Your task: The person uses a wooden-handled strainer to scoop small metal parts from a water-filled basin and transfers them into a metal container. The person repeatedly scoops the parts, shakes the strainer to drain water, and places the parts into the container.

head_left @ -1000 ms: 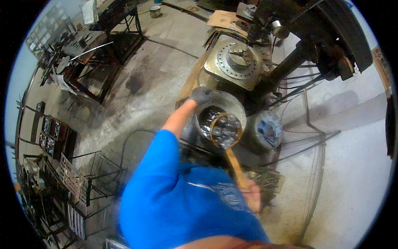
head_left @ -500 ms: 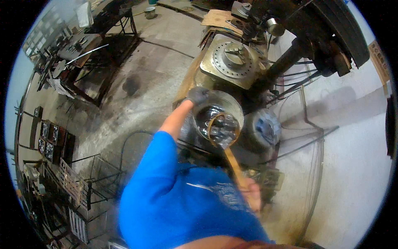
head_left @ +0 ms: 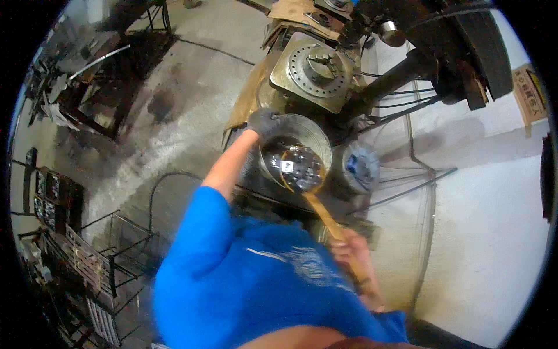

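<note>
My left hand [head_left: 263, 123], in a dark grey glove, grips the left rim of a round metal bucket [head_left: 318, 135]. Dark, shiny liquid shows inside the bucket. In my bare right hand [head_left: 350, 247] is the flat yellowish handle of a round strainer [head_left: 323, 208], with my fingers wrapped round it. The strainer's bowl lies over the bucket's near right part and carries several dark metal parts [head_left: 306, 164], wet and shiny. Whether its underside touches the liquid I cannot tell.
Beyond the bucket stands a machine table with a round drilled plate and chuck [head_left: 318, 65]. A second container with blue contents [head_left: 359, 166] is right of the bucket, near the white wall [head_left: 471, 232]. Metal racks [head_left: 96, 256] and a workbench [head_left: 87, 75] stand left.
The strainer has shifted slightly up and left over the bucket with its parts. My right hand has moved up and now shows more fully. My left hand stays on the rim.
</note>
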The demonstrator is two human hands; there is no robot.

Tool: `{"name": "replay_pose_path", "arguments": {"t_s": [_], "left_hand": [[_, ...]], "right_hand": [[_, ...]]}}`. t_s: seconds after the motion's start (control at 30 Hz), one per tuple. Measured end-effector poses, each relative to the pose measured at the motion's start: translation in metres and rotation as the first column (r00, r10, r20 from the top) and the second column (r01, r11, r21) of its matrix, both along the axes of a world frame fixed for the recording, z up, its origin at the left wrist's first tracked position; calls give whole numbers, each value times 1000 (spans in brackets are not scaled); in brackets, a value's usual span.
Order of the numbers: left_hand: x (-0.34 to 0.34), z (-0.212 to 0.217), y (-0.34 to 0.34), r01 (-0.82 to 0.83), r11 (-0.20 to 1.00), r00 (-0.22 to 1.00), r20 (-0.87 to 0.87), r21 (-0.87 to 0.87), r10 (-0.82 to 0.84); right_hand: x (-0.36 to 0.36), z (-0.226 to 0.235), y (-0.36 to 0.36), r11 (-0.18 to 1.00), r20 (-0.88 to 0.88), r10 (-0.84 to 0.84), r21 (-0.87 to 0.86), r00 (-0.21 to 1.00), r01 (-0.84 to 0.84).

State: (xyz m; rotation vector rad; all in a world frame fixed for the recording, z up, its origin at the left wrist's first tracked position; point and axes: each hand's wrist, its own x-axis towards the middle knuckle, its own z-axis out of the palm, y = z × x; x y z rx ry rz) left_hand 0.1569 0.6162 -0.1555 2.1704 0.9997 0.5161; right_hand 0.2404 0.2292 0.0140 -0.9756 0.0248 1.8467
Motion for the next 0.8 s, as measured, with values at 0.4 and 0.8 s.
{"name": "replay_pose_path", "arguments": {"t_s": [0.4,0.8], "left_hand": [[-130,30,-99,47,889,881,438,-456,178],[3,79,-207,775,-572,596,609,-267,524]], "right_hand": [[-11,21,17,979,-315,-199,-30,928,200],[-41,57,35,932,-322,-296,110,899,346]]}}
